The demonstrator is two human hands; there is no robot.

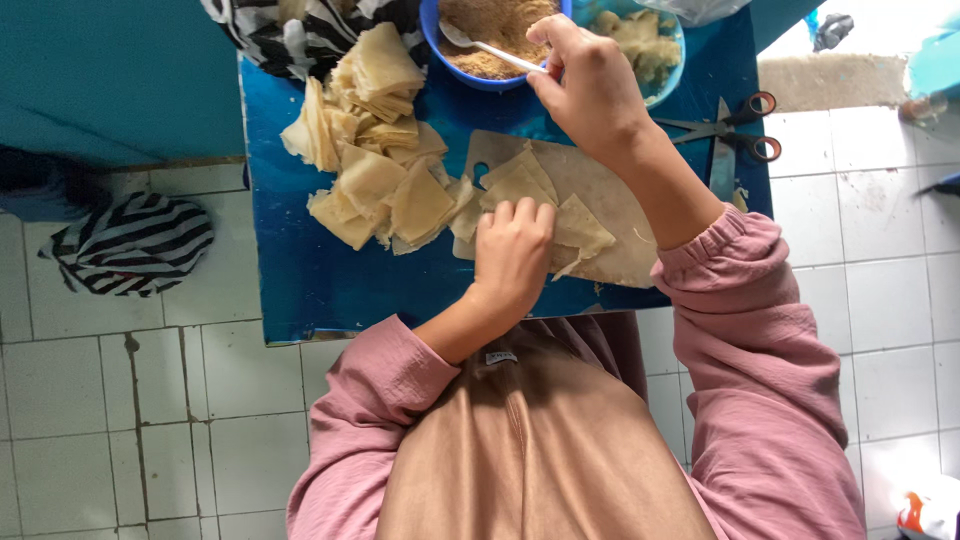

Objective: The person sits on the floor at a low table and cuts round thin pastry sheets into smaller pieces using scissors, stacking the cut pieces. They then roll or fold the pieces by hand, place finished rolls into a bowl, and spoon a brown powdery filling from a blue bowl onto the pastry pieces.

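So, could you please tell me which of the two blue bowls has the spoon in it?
The darker blue bowl of brown crumbs, left of the lighter one; the right hand holds the white spoon in it.

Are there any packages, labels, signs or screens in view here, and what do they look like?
Small label: on the brown garment at the person's waist, just below the left wrist; a little pale rectangle.
Package: on the tiled floor at the bottom right corner, partly cut off; white with an orange-red patch.
No signs or screens show.

blue table [300,290], cutting board [610,200], scissors [735,128]
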